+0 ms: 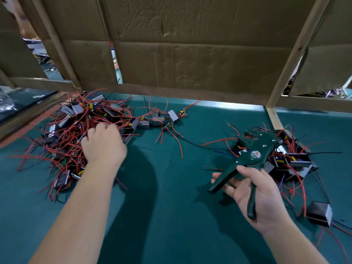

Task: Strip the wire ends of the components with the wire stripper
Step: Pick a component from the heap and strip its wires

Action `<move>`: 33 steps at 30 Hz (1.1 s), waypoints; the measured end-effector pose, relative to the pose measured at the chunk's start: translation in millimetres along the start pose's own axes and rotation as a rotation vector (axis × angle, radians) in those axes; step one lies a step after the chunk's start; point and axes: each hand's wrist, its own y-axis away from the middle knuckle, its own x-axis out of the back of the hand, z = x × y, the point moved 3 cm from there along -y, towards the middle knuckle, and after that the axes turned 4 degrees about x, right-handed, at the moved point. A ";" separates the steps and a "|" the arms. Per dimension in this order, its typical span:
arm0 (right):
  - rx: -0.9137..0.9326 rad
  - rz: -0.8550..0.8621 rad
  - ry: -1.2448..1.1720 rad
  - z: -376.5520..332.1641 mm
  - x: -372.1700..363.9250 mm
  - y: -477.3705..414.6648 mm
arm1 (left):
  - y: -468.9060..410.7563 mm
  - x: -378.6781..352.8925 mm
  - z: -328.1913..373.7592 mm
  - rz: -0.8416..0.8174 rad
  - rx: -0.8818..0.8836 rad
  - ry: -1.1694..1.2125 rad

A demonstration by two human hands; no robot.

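Observation:
A dark green wire stripper (253, 155) is held by my right hand (257, 195) at the right, its handles spread and lying across my palm, its jaws pointing up and left. A large heap of small grey and black components with red wires (62, 130) lies at the left. My left hand (103, 143) reaches into that heap, fingers curled down among the red wires; what the fingers hold is hidden. A second, smaller pile of components (293, 161) lies at the right, just behind the stripper.
The work surface is a green mat (171, 187). A cardboard wall on a wooden frame (190, 54) closes the back. A few components (158, 120) trail across the middle back. One lone black component (320, 212) lies at the right.

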 end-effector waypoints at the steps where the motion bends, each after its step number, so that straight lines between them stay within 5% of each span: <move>1: -0.005 -0.004 -0.006 -0.2 -0.5 0.3 | -3.2 -4.3 -8.2 -0.062 0.034 -0.032; 6: -0.031 -0.047 -0.020 0.4 -2.7 3.6 | 0.6 -6.0 -20.6 -0.007 0.121 0.146; 9: -0.035 -0.064 -0.021 1.1 -3.6 6.2 | 2.4 -9.5 -22.8 -0.141 0.207 0.211; 13: -0.035 -0.078 -0.022 0.1 -5.8 8.4 | 2.4 7.1 -19.3 -0.039 0.032 0.269; 16: -0.047 -0.094 -0.038 -0.4 -6.6 8.7 | 14.8 31.8 -9.7 0.106 -0.108 0.736; 19: -0.082 -0.117 -0.074 -0.6 -7.8 9.2 | 31.2 42.8 14.5 -0.034 -0.327 1.302; 23: -0.107 -0.134 -0.090 -2.2 -9.7 10.4 | 49.2 31.3 46.3 -0.138 -0.462 1.493; 28: -0.122 -0.135 -0.153 -3.8 -9.9 11.5 | 64.8 -2.5 65.5 -0.558 -0.150 2.072; 33: -0.145 -0.123 -0.186 -4.1 -8.0 8.8 | 71.9 -17.6 66.3 -0.832 -0.126 2.209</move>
